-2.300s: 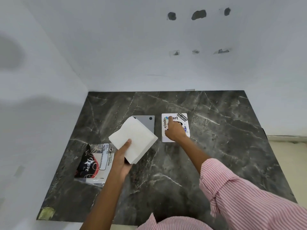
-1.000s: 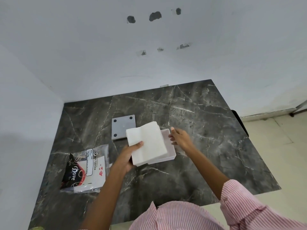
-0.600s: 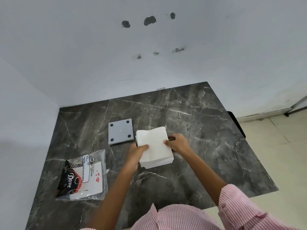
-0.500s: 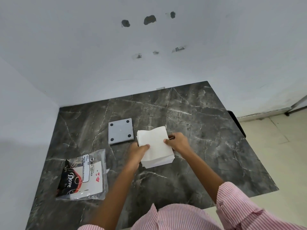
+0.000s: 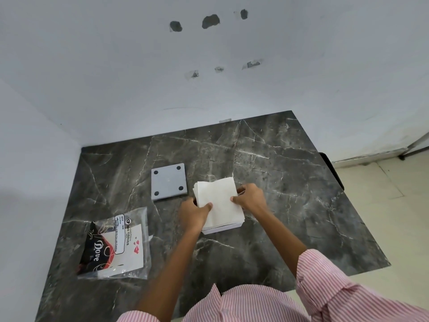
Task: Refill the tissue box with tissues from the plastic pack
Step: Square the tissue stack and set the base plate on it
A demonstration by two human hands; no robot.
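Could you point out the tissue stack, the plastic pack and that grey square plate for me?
Tissue stack [image 5: 219, 201]: head view, middle of its top sheet, between the hands.
Plastic pack [image 5: 116, 245]: head view, middle of its printed face.
Grey plate [image 5: 168, 181]: head view, bare centre between its four dark dots.

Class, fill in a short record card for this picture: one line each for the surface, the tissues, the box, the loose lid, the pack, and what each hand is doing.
surface: dark marble table
tissues: white stack, sitting on top of the box
box: white tissue box, mostly hidden under the stack
lid: grey square panel, flat, apart from the box
pack: plastic pack, lying flat on the left
left hand: gripping the stack's left edge
right hand: gripping the stack's right edge
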